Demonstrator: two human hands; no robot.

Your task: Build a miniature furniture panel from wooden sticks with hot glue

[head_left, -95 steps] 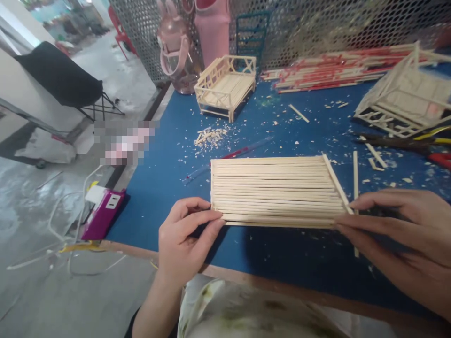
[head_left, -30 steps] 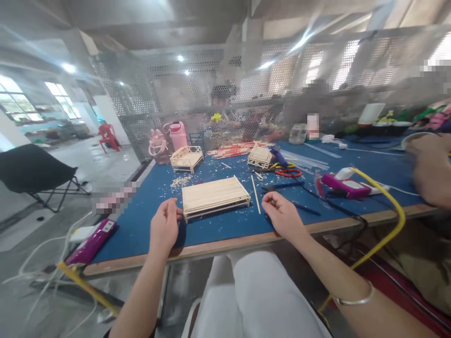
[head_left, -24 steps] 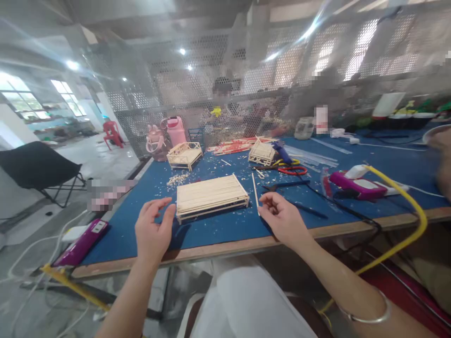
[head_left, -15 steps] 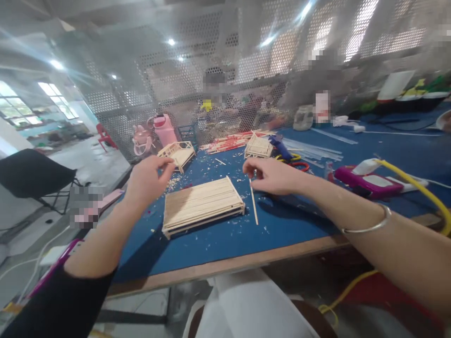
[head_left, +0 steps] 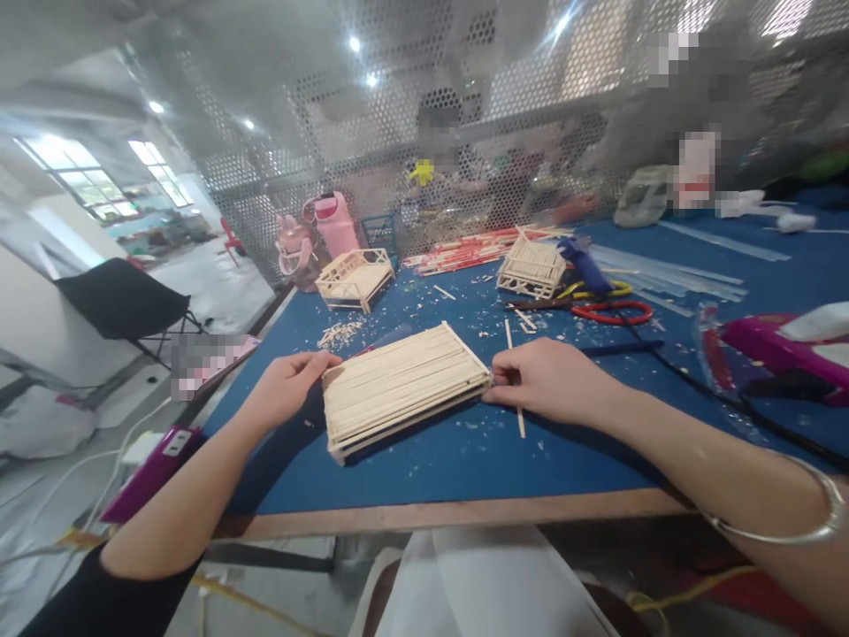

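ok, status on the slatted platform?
Left fingers at back-left corner, right fingers pinching front-right. Slatted platform over blue table. Loose stick partly under right hand.

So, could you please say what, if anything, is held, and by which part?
The stick panel: left hand at its far left corner, right hand at its near right one.
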